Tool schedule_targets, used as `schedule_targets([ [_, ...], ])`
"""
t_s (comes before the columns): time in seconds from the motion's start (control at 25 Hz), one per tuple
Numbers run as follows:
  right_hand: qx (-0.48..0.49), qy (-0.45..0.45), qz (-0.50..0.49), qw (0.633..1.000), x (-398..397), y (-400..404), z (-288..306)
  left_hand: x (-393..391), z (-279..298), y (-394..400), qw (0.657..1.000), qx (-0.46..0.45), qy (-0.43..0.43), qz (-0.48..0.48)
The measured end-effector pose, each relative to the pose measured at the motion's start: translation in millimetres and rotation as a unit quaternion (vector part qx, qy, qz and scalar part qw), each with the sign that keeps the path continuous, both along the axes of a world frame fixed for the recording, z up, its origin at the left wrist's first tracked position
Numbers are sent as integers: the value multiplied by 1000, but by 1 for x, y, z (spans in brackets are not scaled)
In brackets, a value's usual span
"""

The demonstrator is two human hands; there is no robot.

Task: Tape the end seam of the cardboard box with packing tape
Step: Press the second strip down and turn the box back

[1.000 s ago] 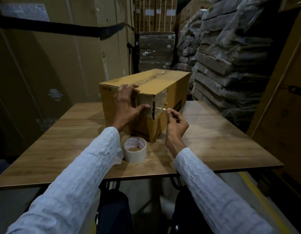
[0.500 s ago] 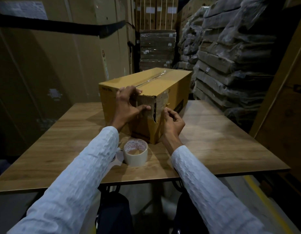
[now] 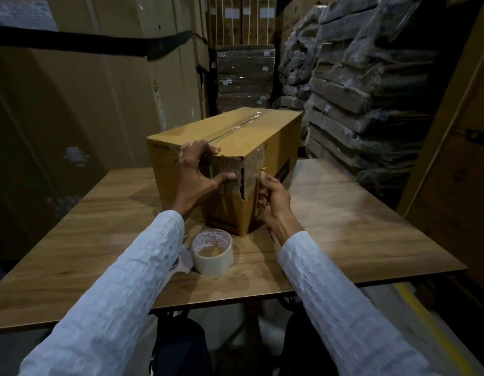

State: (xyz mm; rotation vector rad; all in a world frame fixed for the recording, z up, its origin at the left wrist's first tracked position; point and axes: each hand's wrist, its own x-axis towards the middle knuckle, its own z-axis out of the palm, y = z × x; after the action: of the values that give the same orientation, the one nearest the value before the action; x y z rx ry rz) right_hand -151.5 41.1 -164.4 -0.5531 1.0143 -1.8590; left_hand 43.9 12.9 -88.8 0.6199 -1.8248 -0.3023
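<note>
A long brown cardboard box (image 3: 262, 137) lies on the wooden table (image 3: 357, 226), its near end towards me, with clear tape along the top seam. The near corner is torn and ragged, with a strip of clear tape (image 3: 251, 177) wrapped round it. My left hand (image 3: 197, 172) lies over the top edge of the end face, thumb pressing the tape down. My right hand (image 3: 273, 194) is against the box's right side at the corner, fingers pinching the tape's end. A roll of packing tape (image 3: 212, 252) stands on the table just in front of the box.
Tall cardboard cartons (image 3: 72, 104) wall off the left and back. Plastic-wrapped flat packs (image 3: 371, 90) are stacked high on the right. A brown panel (image 3: 458, 172) stands at the far right. The table's near edge is close to my body.
My right hand has moved from a short way off the corner up against the box's right side, drawing the tape strip onto it. My left hand has stayed on the end face.
</note>
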Motion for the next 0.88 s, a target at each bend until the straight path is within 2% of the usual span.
schedule_targets([
  [0.08, -58, 77, -3, 995, 6, 3, -1, 3, -1, -1, 1000, 1, 0, -2],
  [0.16, -71, 156, -9, 985, 10, 3, -2, 5, -1, -2, 1000, -13, -12, -2],
  [0.28, -65, 181, 5, 981, 4, 1, 4, 2, -2, -4, 999, -31, -20, 7],
  [0.4, -46, 161, 25, 986, -6, 1, 8, -3, -2, -6, 1000, -25, -10, 8],
  [0.56, 15, 35, -2, 999, -9, 4, 8, -3, -3, -5, 1000, -7, 4, 2],
  [0.64, 0, 83, -88, 993, -1, 9, -1, 0, -4, -6, 1000, -16, -7, 4],
  [0.72, -76, 161, -149, 973, 16, 19, -11, 2, -5, -7, 999, -36, -26, 4],
  [0.8, -137, 270, -130, 944, 33, 30, -13, 2, -6, -7, 998, -46, -34, -1],
  [0.88, -153, 326, -117, 926, 40, 33, -5, 2, -7, -7, 999, -32, -36, -4],
])
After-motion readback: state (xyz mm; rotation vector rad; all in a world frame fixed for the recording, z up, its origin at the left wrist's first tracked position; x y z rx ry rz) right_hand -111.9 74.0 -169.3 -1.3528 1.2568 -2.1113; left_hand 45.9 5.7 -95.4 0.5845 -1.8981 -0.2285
